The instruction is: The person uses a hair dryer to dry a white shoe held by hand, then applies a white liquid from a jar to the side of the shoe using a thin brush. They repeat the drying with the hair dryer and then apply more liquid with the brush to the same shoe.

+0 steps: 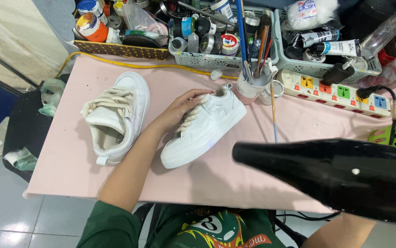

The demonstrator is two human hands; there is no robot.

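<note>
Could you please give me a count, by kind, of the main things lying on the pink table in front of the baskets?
White sneakers: 2, one under the left hand at, one apart at
Black hair dryer: 1, held over the table's near edge
Cup of brushes: 1
Power strip: 1
Total: 5

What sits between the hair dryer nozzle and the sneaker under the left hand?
Nothing visible. The black hair dryer points its nozzle toward the white sneaker across bare pink table. The left hand rests on the sneaker's laces, on the side away from the nozzle.
</note>
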